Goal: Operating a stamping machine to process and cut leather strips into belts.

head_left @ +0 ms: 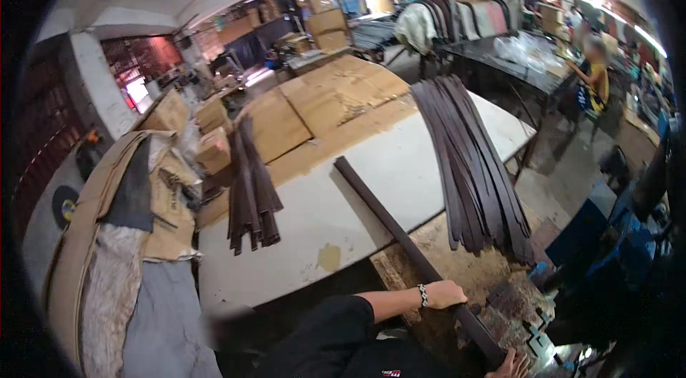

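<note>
A long dark brown strip [396, 231], leather-like, runs from the white tabletop down over a wooden bench toward me. My left hand [446, 294], with a patterned bracelet at the wrist, is closed around the strip over the bench. At the strip's near end, by the lower edge, my right hand [510, 364] grips it; part of that hand is cut off by the picture's edge. Metal machine parts [539, 331] lie just beside the right hand. A thick bundle of similar strips [464, 156] drapes over the table's right side, and a smaller bundle [250, 196] hangs at the left.
Flattened cardboard [286, 121] covers the far part of the white table [300, 235]. Cardboard and grey sheets [161, 306] stand at the left. Blue machinery [629, 256] is close on the right. Farther off, a person in yellow [594, 78] sits by a dark table [493, 56].
</note>
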A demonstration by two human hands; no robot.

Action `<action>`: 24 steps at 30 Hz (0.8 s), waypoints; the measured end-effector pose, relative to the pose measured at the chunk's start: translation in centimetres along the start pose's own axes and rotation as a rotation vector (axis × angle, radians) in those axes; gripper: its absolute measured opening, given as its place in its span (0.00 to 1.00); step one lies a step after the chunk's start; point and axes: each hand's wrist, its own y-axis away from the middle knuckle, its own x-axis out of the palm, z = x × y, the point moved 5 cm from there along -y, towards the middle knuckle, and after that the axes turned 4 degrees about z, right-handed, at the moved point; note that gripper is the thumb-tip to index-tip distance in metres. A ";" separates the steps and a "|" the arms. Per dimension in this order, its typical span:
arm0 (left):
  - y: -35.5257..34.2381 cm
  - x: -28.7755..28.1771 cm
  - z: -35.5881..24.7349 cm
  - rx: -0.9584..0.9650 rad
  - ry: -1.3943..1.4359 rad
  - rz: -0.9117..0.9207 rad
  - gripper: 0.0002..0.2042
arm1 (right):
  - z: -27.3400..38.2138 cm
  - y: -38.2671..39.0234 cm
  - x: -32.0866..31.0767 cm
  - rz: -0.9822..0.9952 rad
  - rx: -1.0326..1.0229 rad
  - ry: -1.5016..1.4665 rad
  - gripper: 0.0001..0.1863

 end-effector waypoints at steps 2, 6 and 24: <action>0.1 0.2 -0.1 -0.044 -0.024 0.011 0.04 | -0.4 -0.5 -0.4 0.039 -0.014 -0.005 0.39; 0.0 -0.2 -1.1 -0.078 -0.003 0.074 0.07 | 0.9 -0.6 -2.2 0.069 0.028 -0.017 0.42; -0.7 1.9 -1.6 0.082 0.380 0.044 0.14 | 0.6 -1.7 -1.6 0.178 0.052 0.017 0.34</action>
